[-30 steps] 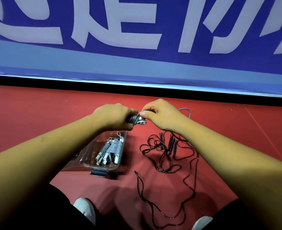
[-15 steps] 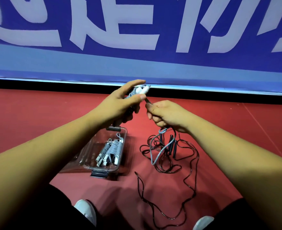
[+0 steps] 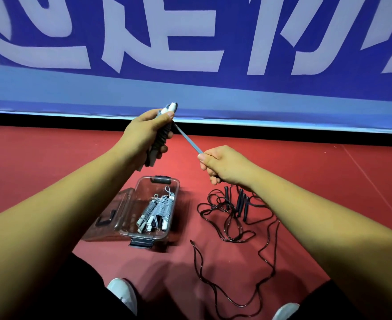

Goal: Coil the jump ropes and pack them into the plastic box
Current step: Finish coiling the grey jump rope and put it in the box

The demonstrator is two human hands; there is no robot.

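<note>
Red matting point(image 3: 52, 162) is covering the whole floor, running back to a far edge where a black strip point(image 3: 282, 137) is lining the base of the wall. Above that strip a blue banner point(image 3: 190, 54) with large pale characters is filling the wall, with a lighter blue band along its bottom. A faint seam is crossing the floor diagonally toward its right edge.

The left hand point(image 3: 144, 132) is gripping a grey jump rope point(image 3: 163, 135) that is wound into a tight bundle, held upright in the air in front of the far edge of the floor, its white handle tips poking out above the thumb. The right hand point(image 3: 222, 166) is clenching around the free end of the cord point(image 3: 188, 140), which is stretching taut and straight between the two hands.

Below the hands, the clear plastic box point(image 3: 144, 236) is sitting open on the floor, holding coiled grey ropes point(image 3: 160, 210) with white handles along its right side. Its lid point(image 3: 107, 218) is lying flat just beside it on the left. Loose black jump ropes point(image 3: 238, 209) are sprawling on the floor to the right of the box, apart from it, their dark handles clustering together under the right wrist and their cords trailing toward the near edge. Two white shoes point(image 3: 123, 294) are showing at that near edge.
</note>
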